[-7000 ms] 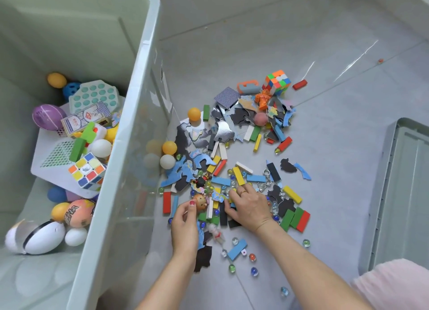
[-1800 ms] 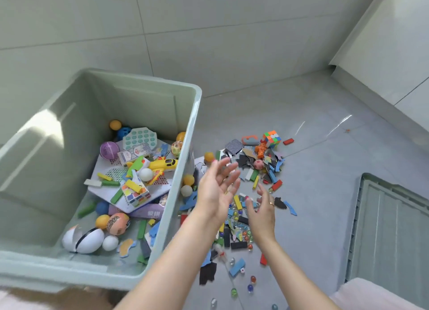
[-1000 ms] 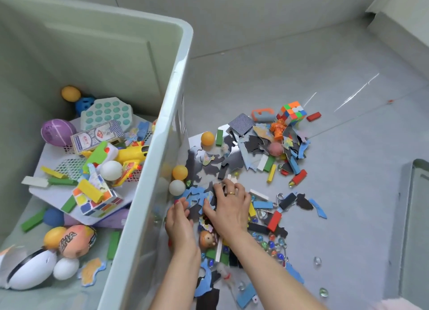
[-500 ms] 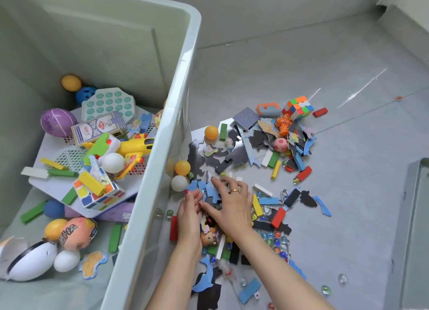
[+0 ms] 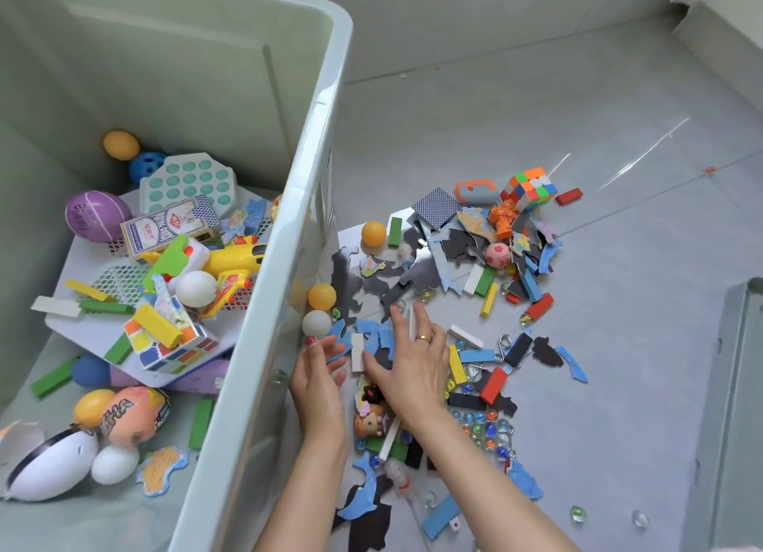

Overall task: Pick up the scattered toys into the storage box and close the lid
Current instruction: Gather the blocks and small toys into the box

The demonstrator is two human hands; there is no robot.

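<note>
Both hands down in the toy pile on the floor, just right of the storage box. Left hand beside the box wall, fingers loosely spread, thumb up, tips on blue puzzle pieces; nothing clearly gripped. Right hand palm down, fingers splayed flat over blue pieces and a white block, pressing rather than pinching; ring on one finger. Box open, no lid on, already holding a purple ball, card pack, yellow toy plane, cube puzzle, white tray. Scattered on the floor: orange ball, second cube, red block, marbles, small doll figure between the wrists. Grey lid at right edge, well apart from the box.
</note>
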